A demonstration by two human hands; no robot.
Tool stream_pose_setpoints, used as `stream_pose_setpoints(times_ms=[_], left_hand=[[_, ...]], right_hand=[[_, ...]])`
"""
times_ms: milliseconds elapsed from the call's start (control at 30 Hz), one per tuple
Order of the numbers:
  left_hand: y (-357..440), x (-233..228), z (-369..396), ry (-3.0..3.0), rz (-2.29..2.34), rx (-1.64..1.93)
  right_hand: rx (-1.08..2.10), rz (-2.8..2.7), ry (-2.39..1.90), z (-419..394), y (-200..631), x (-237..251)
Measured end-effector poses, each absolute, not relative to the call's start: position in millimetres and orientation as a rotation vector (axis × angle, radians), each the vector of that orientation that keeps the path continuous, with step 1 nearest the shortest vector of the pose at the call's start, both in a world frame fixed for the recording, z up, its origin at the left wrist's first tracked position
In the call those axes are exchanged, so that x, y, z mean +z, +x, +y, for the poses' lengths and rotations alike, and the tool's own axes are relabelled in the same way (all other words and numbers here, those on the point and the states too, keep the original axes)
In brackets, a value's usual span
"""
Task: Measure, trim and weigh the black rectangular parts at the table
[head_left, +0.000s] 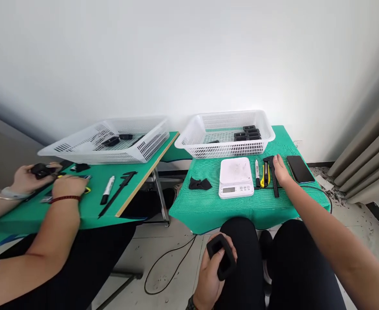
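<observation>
My left hand [209,275] is closed around a black rectangular frame-shaped part [222,257], low in front of my knees, with the thumb in its opening. On the green-covered table, my right hand [280,171] has its fingers together at the upper end of a black caliper [274,181], which lies flat. Just left of the caliper is a yellow utility knife [265,175], and beside that a white marker [257,173]. A white digital scale [235,172] stands left of these. To the right of my hand lies a black phone [300,168].
Behind the scale, a white basket [225,150] holds several black parts [248,134]. Black scraps [200,184] lie left of the scale. At the left table [94,204], a co-worker's hands [67,186] hold a black part; another basket [125,156], marker and caliper are there. A cable [155,293] loops on the floor.
</observation>
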State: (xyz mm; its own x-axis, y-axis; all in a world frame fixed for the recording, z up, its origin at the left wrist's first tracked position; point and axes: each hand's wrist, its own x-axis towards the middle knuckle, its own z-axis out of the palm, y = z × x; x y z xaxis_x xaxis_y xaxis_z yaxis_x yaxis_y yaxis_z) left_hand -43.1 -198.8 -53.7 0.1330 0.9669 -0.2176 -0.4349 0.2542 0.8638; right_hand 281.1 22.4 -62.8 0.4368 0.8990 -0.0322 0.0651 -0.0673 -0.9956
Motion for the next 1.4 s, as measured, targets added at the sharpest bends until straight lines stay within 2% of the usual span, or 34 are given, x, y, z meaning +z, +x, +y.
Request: stream_pose_setpoints(times_ms=[433,567,1400], left_hand=[[-59,-59,-200,0.972,1.137,1.197],[-62,-68,-210,1.145,1.268,1.122],[-70,-86,-214,1.062,1.399,1.173]], right_hand=[[0.52,-1.238,-1.509,27,278,-82],[0.479,-1.309,-1.555,29,275,-84],[0.256,-1.552,-1.618,32,280,-68]])
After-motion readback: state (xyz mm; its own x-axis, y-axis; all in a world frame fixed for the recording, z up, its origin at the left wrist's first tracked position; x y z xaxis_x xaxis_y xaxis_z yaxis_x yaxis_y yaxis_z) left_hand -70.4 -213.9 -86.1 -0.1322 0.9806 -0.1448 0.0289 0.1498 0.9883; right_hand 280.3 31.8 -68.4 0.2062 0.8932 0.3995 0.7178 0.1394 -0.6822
